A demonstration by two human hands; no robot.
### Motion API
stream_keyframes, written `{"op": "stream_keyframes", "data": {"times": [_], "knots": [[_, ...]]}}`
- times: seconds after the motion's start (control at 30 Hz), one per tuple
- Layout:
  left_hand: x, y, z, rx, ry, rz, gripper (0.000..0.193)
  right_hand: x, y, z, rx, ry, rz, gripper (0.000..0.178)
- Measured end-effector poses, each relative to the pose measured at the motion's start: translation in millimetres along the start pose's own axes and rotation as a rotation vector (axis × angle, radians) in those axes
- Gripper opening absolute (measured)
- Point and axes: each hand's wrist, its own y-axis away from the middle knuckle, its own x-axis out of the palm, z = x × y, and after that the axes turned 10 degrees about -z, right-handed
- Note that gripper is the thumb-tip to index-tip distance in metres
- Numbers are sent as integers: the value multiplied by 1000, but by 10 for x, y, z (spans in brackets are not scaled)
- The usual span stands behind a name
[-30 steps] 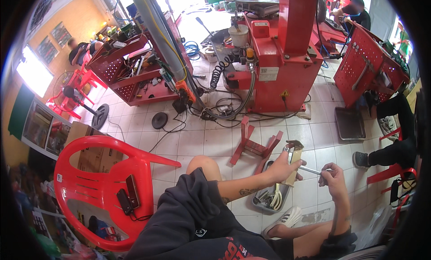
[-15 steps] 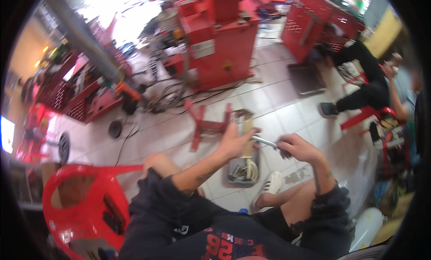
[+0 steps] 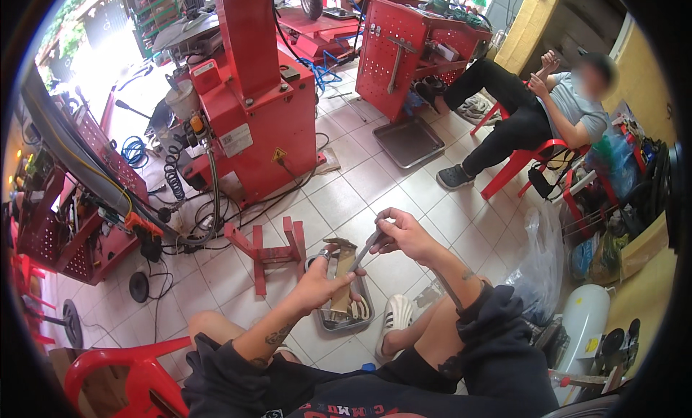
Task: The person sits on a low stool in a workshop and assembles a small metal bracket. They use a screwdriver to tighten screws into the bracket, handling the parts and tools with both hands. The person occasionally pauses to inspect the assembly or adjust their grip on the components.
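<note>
A slim grey metal rod point(image 3: 362, 256) slants between my hands above a grey tray point(image 3: 342, 327). Its upper end is pinched in the fingers of my right hand point(image 3: 401, 238). My left hand point(image 3: 321, 284) closes around the lower end, thumb on top, its other fingers partly hidden. Just beyond the left hand a dull metal piece point(image 3: 340, 242) shows; I cannot tell whether that hand holds it or it rests on the tray. In the tray are a tan strip point(image 3: 342, 288) and pale curved parts point(image 3: 358, 308).
A red metal stand point(image 3: 270, 253) is on the tiled floor to the left of the tray. Ahead stands a red machine point(image 3: 252, 133) with cables at its base. A dark flat tray point(image 3: 409, 144) lies farther right, near a seated person point(image 3: 530, 122). A red chair point(image 3: 122, 371) is at my left.
The view has swung to the right and grown sharper. The rod has turned from nearly level to steeply slanted, its right-hand end raised. Both hands stay on it.
</note>
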Motion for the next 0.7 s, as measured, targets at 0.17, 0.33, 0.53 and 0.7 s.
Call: {"op": "stream_keyframes", "data": {"times": [0.17,0.33,0.53,0.7], "knots": [[-36,-4,-40,46,3,-128,65,46,4,-44,13,-122,-51,17],[-62,5,-135,84,47,-305,42,115,13,-91,4,-275,-34,20],[-109,-48,-203,251,189,-425,32,128,39,-152,0,-290,59,21],[-307,-76,-123,270,211,-460,32,231,59,-107,85,-41,141,22]]}}
